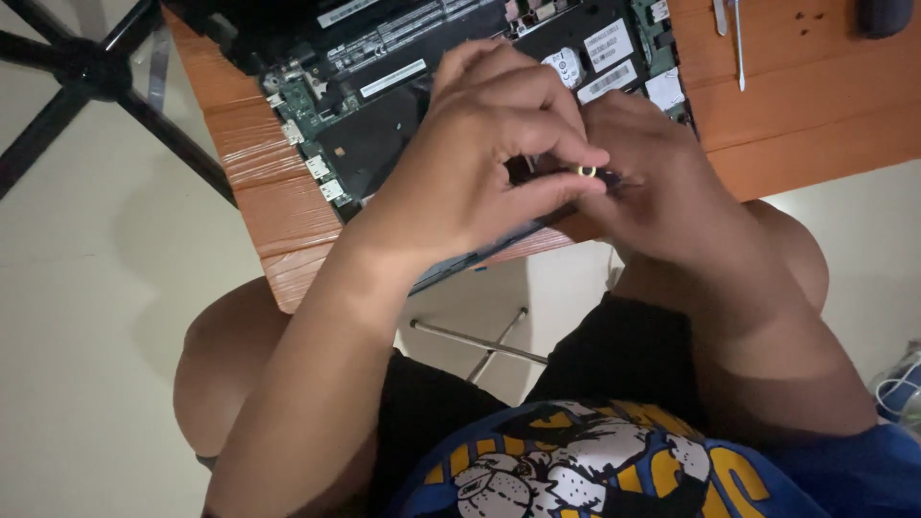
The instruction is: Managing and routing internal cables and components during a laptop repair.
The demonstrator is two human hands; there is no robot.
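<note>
An opened laptop point(384, 86) lies bottom-up on an orange wooden table point(796, 105), its green circuit board and black parts exposed. Both my hands meet above its near edge. My left hand point(480, 163) pinches a small dark part with a yellow ring point(587, 172) between thumb and forefinger. My right hand point(652, 182) grips the same small part from the other side. Most of the part is hidden by my fingers.
Two slim metal tools point(739, 43) lie on the table at the upper right, beside a dark object point(883, 17) in the corner. Black chair legs point(86, 72) spread over the pale floor at upper left. My knees sit below the table edge.
</note>
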